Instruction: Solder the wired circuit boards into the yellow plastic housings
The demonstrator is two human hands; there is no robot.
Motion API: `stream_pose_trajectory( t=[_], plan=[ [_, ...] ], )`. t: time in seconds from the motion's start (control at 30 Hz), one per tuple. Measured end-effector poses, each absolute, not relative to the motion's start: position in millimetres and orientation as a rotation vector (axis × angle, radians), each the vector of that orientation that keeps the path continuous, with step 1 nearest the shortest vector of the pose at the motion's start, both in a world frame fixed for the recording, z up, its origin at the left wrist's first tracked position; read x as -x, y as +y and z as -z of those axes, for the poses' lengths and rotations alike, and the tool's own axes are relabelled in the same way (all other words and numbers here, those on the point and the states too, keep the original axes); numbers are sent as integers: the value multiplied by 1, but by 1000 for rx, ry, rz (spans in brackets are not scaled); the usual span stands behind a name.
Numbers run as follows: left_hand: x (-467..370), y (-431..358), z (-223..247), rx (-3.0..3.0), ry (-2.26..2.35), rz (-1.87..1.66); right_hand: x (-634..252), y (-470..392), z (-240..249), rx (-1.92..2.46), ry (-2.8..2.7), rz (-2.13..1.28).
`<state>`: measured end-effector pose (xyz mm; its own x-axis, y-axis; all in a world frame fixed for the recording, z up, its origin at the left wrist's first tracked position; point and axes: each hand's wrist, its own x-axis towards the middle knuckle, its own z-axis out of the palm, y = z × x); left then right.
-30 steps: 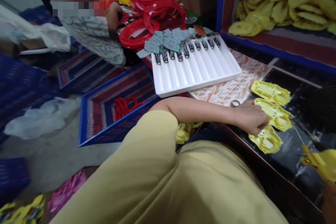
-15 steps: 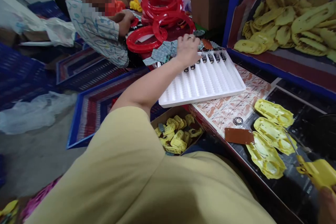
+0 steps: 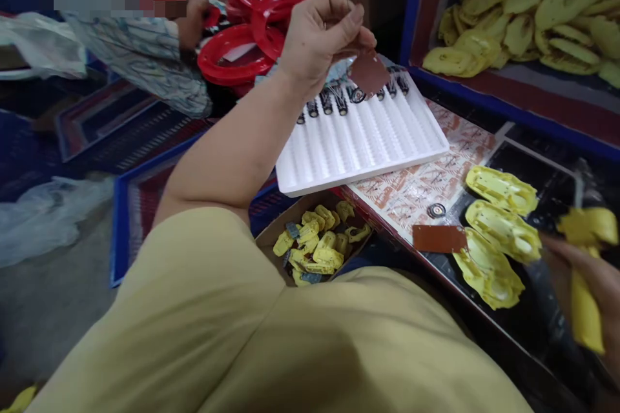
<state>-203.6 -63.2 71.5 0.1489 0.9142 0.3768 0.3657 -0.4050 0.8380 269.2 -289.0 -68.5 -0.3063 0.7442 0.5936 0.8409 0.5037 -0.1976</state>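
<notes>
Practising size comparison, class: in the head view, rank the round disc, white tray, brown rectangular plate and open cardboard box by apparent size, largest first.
1. White tray
2. Open cardboard box
3. Brown rectangular plate
4. Round disc

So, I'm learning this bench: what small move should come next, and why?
I'd probably bring the left hand's brown board down beside the yellow shells: it is held above the white tray, and a second board lies by the nearest shell.
</notes>
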Motion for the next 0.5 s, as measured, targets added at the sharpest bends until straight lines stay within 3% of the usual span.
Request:
stream_pose_trajectory(
  t=[0.13,0.3,0.5],
  plan=[
    [126,-77,-64,-1645,1032,-862,-252,-256,70,1193,-2279,298],
    [32,-95,-23,-2084,816,-175,-257,-273,78,1439,-2327,244],
    [-36,-134,14,-2429,550,27,-252,-326,56,1335,-2055,298]
  ],
)
